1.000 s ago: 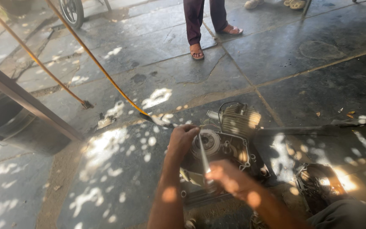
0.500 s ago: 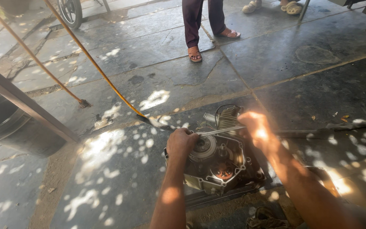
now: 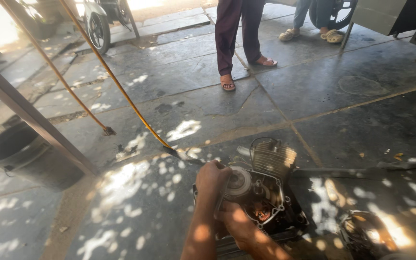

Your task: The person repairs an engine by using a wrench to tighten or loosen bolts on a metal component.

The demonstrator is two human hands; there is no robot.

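A motorcycle engine point(image 3: 270, 202) lies on the stone floor with its side cover off, showing a round metal disc point(image 3: 239, 182) and a finned cylinder point(image 3: 271, 156). My left hand point(image 3: 211, 178) is a closed fist against the left side of the disc, gripping the top end of a thin metal tool point(image 3: 222, 200). The tool runs down towards me. My right hand point(image 3: 238, 222) rests low on the engine's near edge, closed around the tool's lower end. My forearms hide the engine's near left corner.
A black bucket point(image 3: 10, 151) stands at left behind a slanted metal post point(image 3: 34, 120). Two yellow hoses point(image 3: 116, 91) cross the floor. A standing person's sandalled feet point(image 3: 227, 83) are ahead, another person's feet point(image 3: 309, 33) beyond. A dark machine part point(image 3: 376, 236) lies at right.
My right hand swung from the engine's upper right down to its near edge, bringing the tool's free end with it. My left hand stayed at the disc.
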